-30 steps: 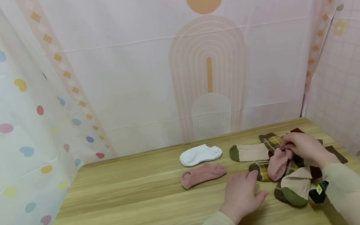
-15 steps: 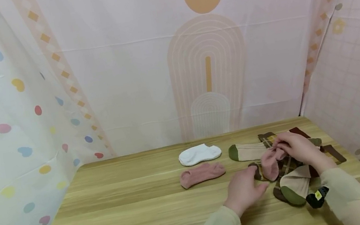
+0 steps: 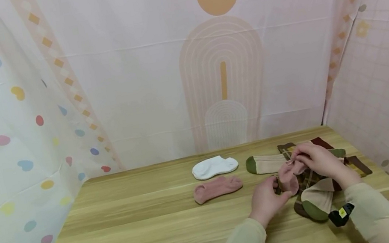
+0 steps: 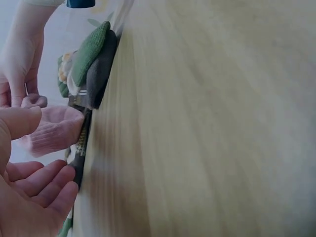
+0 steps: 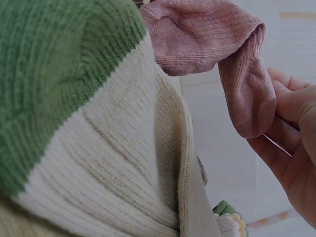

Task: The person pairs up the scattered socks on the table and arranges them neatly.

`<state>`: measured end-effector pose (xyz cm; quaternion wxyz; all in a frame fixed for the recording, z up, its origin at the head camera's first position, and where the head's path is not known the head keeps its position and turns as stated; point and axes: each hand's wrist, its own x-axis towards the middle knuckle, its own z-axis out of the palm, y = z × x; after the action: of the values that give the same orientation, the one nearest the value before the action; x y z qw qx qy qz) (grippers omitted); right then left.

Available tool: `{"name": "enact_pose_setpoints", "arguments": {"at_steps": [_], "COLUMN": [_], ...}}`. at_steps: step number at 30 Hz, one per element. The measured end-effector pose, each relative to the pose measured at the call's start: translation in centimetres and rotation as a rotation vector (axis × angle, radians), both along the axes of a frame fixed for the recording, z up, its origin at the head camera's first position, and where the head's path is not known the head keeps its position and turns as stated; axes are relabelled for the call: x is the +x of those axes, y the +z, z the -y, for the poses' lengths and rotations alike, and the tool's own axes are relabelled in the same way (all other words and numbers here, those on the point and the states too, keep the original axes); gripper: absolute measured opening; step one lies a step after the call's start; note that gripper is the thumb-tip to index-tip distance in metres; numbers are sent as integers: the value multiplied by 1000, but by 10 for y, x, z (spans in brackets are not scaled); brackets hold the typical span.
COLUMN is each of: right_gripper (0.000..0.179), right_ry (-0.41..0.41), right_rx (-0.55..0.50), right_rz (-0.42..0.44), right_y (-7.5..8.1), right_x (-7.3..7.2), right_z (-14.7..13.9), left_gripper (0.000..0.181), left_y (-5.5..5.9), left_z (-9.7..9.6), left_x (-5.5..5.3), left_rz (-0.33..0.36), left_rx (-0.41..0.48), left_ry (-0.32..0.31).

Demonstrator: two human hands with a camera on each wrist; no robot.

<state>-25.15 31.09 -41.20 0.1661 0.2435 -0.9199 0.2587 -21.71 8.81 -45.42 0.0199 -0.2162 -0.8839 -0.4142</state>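
My right hand pinches a pink ankle sock at its upper end, over the pile of socks. In the right wrist view that sock is bent, with thumb and fingers at its end. My left hand is beside the sock's lower part, thumb and fingers apart. The left wrist view shows the left thumb overlapping the sock and relaxed fingers below it. Under the hands lie cream socks with green toes and brown plaid socks, partly hidden.
A white ankle sock and another pink ankle sock lie flat, left of the pile, on the wooden table. A patterned curtain stands behind the table's back edge, with others at both sides.
My right hand has shifted left with the pink sock, whose lower end has swung left. My left hand has moved right, and its thumb is now at the sock's lower part.
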Motion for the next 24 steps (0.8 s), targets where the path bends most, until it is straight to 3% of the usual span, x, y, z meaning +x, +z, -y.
{"name": "enact_pose_setpoints", "arguments": {"at_steps": [10, 16, 24], "right_gripper": [20, 21, 24], "right_ry": [-8, 2, 26], "right_rx": [-21, -32, -47], "right_rz": [-19, -17, -33], "right_y": [-1, -4, -8], "right_x": [2, 2, 1], "right_z": [1, 0, 1], "left_gripper": [30, 14, 11], "left_y": [-6, -5, -6], "left_z": [-8, -13, -12], "left_x": [-6, -8, -6], "left_rz": [10, 12, -71], "left_rx": [12, 39, 40], "left_ry": [57, 103, 99]}}
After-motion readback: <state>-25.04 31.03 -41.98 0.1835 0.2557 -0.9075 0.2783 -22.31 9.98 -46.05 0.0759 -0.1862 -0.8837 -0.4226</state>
